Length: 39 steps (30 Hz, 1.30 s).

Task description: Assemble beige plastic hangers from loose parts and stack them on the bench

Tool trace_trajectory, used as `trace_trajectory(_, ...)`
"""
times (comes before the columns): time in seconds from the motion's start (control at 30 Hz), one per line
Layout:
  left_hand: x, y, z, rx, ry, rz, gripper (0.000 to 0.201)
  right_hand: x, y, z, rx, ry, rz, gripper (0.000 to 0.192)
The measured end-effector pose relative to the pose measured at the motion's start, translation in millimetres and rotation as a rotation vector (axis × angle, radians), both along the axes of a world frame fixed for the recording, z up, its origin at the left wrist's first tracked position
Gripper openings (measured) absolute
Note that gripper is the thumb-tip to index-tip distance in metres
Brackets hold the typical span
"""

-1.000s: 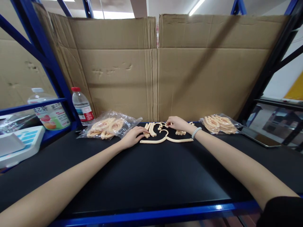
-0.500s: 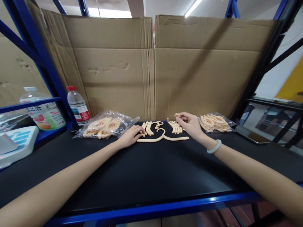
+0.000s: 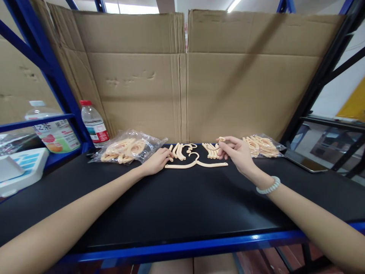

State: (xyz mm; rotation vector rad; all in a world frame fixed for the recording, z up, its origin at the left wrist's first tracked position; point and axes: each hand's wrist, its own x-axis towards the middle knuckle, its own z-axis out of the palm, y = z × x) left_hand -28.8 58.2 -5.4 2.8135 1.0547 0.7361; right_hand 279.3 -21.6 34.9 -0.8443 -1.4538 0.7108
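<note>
My left hand rests at the left row of beige plastic hanger arms. Its bent fingertips close on the outermost hanger arm, partly covered by them. Held up between the thumb and fingers of my right hand is a small beige hanger piece; most of it is hidden. Beside that hand lies the right row of hanger arms. In front of both rows, a hanger lies flat with its hook pointing away. Loose hooks sit between the rows.
Clear plastic bags of beige hanger parts lie at left and right. A red-capped water bottle, a larger bottle and a white-and-blue device stand left. A phone-like slab lies right. Cardboard walls the back.
My right hand has drawn a little to the right, still pinching the small piece. The left hand has shifted slightly left, and the outermost arm now stands apart from its row. The view tilts slightly down.
</note>
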Motion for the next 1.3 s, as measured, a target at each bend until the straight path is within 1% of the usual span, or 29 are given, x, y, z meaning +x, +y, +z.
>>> trace_trajectory(0.17, -2.4, 2.5, -0.3, 0.022, -0.005, 0.009, 0.017, -1.3, -1.4, -0.1, -0.053, 0.065, 0.022, 0.032)
trace_trajectory(0.3, -3.9, -1.6, 1.8, 0.075, -0.044, 0.036, 0.022, -5.8, -2.8, -1.7, -0.094, 0.097, 0.041, 0.031)
trace_trajectory(0.47, -4.8, -8.6, 4.5, 0.094, -0.058, 0.023, 0.027, -9.8, -6.7, -4.6, -0.125, 0.07, 0.082, 0.028)
trace_trajectory(0.57, -10.3, -10.2, 8.9, 0.088, -0.008, 0.026, 0.031, -10.9, -8.7, -5.2, -0.142, 0.062, 0.108, 0.027)
trace_trajectory(0.7, -21.0, -13.5, 19.6, -0.009, 0.12, -0.048, 0.037, -13.0, -10.9, -5.4, -0.224, 0.102, 0.134, 0.025)
trace_trajectory(0.83, -26.3, -16.5, 28.4, -0.056, 0.186, -0.123, 0.028, -14.1, -13.2, -4.6, -0.298, 0.152, 0.182, 0.022)
trace_trajectory(0.9, -25.9, -17.5, 29.9, -0.05, 0.198, -0.12, 0.023, -13.4, -14.2, -3.0, -0.293, 0.163, 0.217, 0.023)
trace_trajectory(0.93, -24.7, -18.3, 30.0, -0.039, 0.192, -0.097, 0.022, -12.9, -14.8, -1.8, -0.287, 0.169, 0.226, 0.024)
trace_trajectory(1.0, -20.1, -21.3, 30.1, 0.003, 0.136, -0.015, 0.022, -12.0, -16.1, 0.4, -0.279, 0.189, 0.217, 0.027)
trace_trajectory(1.07, -11.4, -27.7, 30.5, 0.038, 0.004, 0.069, 0.021, -12.4, -17.9, 1.8, -0.274, 0.199, 0.185, 0.028)
trace_trajectory(1.1, -5.5, -32.4, 30.9, 0.038, -0.086, 0.091, 0.019, -13.3, -18.9, 1.9, -0.276, 0.196, 0.172, 0.029)
trace_trajectory(1.13, 1.3, -38.0, 31.2, 0.008, -0.179, 0.09, 0.017, -14.6, -20.0, 1.6, -0.284, 0.19, 0.168, 0.028)
trace_trajectory(1.2, 16.4, -51.0, 31.4, -0.116, -0.345, 0.029, 0.016, -18.3, -22.2, -0.1, -0.314, 0.171, 0.182, 0.028)
trace_trajectory(1.27, 31.3, -64.3, 30.1, -0.225, -0.451, -0.058, 0.017, -22.3, -23.9, -2.7, -0.348, 0.159, 0.207, 0.03)
trace_trajectory(1.3, 37.9, -70.2, 28.7, -0.264, -0.483, -0.079, 0.018, -24.1, -24.4, -4.1, -0.358, 0.154, 0.221, 0.03)
